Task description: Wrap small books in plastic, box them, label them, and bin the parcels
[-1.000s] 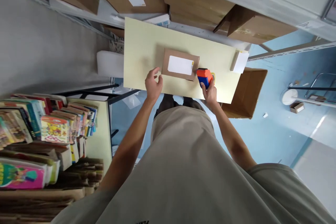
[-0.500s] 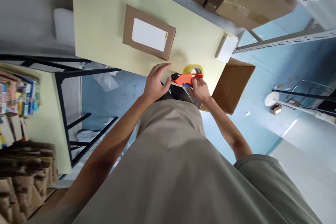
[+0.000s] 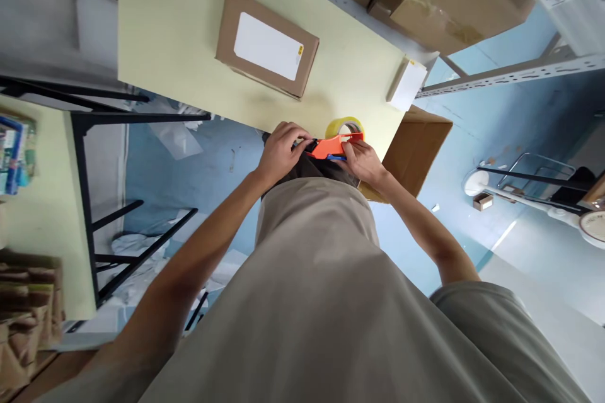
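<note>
An orange tape dispenser point(image 3: 327, 148) with a roll of yellowish tape point(image 3: 332, 128) is held at the table's near edge, just in front of my body. My right hand point(image 3: 363, 160) is closed around its handle end, near a blue part. At the dispenser's black front end, my left hand point(image 3: 283, 150) pinches with thumb and fingers; whether they grip the tape's loose end is too small to tell. Beyond my hands a brown cardboard box point(image 3: 227, 31) with a white label point(image 3: 268, 45) lies flat on the pale yellow table point(image 3: 165, 25).
A small white box point(image 3: 406, 83) stands at the table's right end. Below that end is an open carton point(image 3: 418, 148). Large cartons point(image 3: 466, 0) sit on a shelf at the back. To the left are a black metal frame point(image 3: 85, 182) and stacked paper bags point(image 3: 28, 308).
My left hand has gone from fingers spread beside the dispenser to pinching its black front end. My right hand keeps its hold. The view has shifted slightly.
</note>
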Available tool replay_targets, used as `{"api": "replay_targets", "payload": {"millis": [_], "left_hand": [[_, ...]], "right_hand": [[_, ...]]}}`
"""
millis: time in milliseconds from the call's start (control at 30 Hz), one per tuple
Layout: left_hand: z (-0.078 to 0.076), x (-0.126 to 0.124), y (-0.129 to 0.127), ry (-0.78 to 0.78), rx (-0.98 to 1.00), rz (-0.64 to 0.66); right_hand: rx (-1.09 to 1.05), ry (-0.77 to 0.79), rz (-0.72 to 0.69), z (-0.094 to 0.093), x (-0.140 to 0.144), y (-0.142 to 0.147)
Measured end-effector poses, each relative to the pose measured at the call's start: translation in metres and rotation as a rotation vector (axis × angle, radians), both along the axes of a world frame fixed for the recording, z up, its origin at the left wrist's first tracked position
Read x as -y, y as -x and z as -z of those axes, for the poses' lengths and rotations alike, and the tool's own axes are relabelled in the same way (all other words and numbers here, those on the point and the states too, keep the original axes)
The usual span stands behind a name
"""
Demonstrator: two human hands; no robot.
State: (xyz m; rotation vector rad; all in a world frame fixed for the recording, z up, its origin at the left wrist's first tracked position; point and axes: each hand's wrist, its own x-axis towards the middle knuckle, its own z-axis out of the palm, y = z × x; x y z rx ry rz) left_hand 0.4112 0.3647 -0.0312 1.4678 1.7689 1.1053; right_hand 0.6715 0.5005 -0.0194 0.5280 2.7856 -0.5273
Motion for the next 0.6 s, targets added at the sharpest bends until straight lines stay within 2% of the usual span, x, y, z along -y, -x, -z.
{"api": "replay_targets", "payload": {"millis": [167, 267, 367, 467, 600], "left_hand": [[0.028, 0.016, 0.004, 0.031, 0.045, -0.085], [0.050, 0.021, 0.017, 0.054, 0.049, -0.210], [0.070, 0.017, 0.030, 0.084, 0.083, -0.328], [0.087, 0.001, 0.038, 0.097, 0.171, -0.406], [0.109, -0.021, 0.044, 0.102, 0.365, -0.493]], "right_hand": [[0.220, -0.007, -0.021, -0.014, 0.004, 0.014], [0.441, -0.032, 0.015, -0.027, -0.001, 0.011], [0.586, -0.092, 0.087, -0.035, -0.008, 0.007], [0.606, -0.127, 0.143, -0.028, -0.010, 0.012], [0.533, -0.161, 0.209, -0.001, -0.008, 0.019]]}}
